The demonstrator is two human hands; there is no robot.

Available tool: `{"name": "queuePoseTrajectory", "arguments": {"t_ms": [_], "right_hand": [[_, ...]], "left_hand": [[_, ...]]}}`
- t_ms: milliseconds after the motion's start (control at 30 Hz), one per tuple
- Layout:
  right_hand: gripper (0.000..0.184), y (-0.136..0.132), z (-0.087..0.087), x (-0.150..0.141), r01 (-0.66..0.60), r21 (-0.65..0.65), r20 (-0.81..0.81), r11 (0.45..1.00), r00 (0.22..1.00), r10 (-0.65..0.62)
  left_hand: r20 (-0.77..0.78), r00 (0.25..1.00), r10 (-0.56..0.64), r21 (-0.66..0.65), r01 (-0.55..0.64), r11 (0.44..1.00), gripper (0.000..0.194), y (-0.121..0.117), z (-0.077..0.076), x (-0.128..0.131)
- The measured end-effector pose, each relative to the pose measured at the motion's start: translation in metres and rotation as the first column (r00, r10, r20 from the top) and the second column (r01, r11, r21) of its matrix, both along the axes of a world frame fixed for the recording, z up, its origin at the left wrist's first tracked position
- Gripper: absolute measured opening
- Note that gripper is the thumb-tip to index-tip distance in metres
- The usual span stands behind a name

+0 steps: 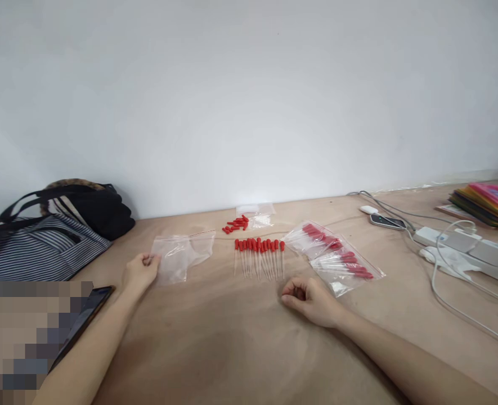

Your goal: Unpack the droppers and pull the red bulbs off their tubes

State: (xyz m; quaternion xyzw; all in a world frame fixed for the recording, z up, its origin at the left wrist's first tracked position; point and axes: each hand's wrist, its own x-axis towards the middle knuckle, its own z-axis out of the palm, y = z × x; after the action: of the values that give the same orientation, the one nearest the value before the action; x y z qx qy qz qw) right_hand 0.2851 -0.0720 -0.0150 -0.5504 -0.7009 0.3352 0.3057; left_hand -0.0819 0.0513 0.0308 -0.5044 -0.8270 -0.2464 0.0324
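Observation:
My left hand [142, 273] has its fingers closed at the left edge of a clear zip bag [175, 256] that lies flat on the table. My right hand [310, 298] rests on the table with curled fingers, and nothing shows in them. Just beyond it is a row of glass droppers [259, 256], red bulbs pointing away from me. Filled zip bags [337, 256] with more red-bulbed droppers lie to the right of the row. Behind the row sit a small pile of loose red rubber bulbs [235, 225] and a clear bag [259, 216] with thin glass tubes.
A striped bag [46, 247] and a black bag [113, 208] stand at the left, with a phone [84, 320] by my left forearm. On the right are a power strip [472, 247] with white cables, a small black device [387, 221] and a stack of coloured sheets [487, 205].

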Motion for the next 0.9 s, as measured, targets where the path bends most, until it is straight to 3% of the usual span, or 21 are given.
{"name": "queuePoseTrajectory", "arguments": {"t_ms": [133,233,300,400,467,533,567,633,733,900], "right_hand": [[0.009,0.007,0.001,0.007,0.007,0.050,0.010,0.999,1.000,-0.007],[0.013,0.016,0.013,0.028,0.129,0.215,0.154,0.968,0.974,-0.164],[0.014,0.022,0.024,0.051,0.235,0.283,0.318,0.930,0.892,-0.322],[0.025,0.030,0.033,0.090,0.368,0.276,0.504,0.888,0.732,-0.460],[0.037,0.035,0.031,0.116,0.515,0.280,0.571,0.810,0.589,-0.572],[0.045,0.040,0.023,0.141,0.617,0.211,0.600,0.758,0.531,-0.599],[0.045,0.041,0.018,0.152,0.634,0.142,0.597,0.760,0.558,-0.577],[0.038,0.043,0.009,0.170,0.600,-0.034,0.537,0.799,0.685,-0.492],[0.035,0.042,0.000,0.185,0.475,-0.257,0.367,0.841,0.853,-0.370],[0.035,0.031,0.003,0.194,0.260,-0.388,0.189,0.884,0.961,-0.200]], "left_hand": [[-0.124,0.992,0.009,0.062,-0.002,0.998,0.040,-0.010,-0.010,0.012],[-0.238,0.971,0.017,0.213,0.035,0.976,0.043,-0.027,-0.018,0.028],[-0.283,0.957,-0.065,0.256,0.140,0.956,0.038,-0.039,-0.025,0.038],[-0.343,0.908,-0.240,0.251,0.335,0.908,0.029,-0.052,-0.038,0.052],[-0.378,0.855,-0.354,0.257,0.464,0.848,0.024,-0.058,-0.046,0.058],[-0.426,0.786,-0.447,0.278,0.584,0.763,0.021,-0.062,-0.050,0.063],[-0.452,0.751,-0.481,0.287,0.633,0.719,0.021,-0.063,-0.051,0.065],[-0.496,0.693,-0.523,0.293,0.701,0.650,0.020,-0.064,-0.052,0.066],[-0.523,0.644,-0.558,0.283,0.749,0.599,0.019,-0.064,-0.052,0.067],[-0.518,0.608,-0.602,0.278,0.785,0.554,0.017,-0.064,-0.051,0.066]]}}
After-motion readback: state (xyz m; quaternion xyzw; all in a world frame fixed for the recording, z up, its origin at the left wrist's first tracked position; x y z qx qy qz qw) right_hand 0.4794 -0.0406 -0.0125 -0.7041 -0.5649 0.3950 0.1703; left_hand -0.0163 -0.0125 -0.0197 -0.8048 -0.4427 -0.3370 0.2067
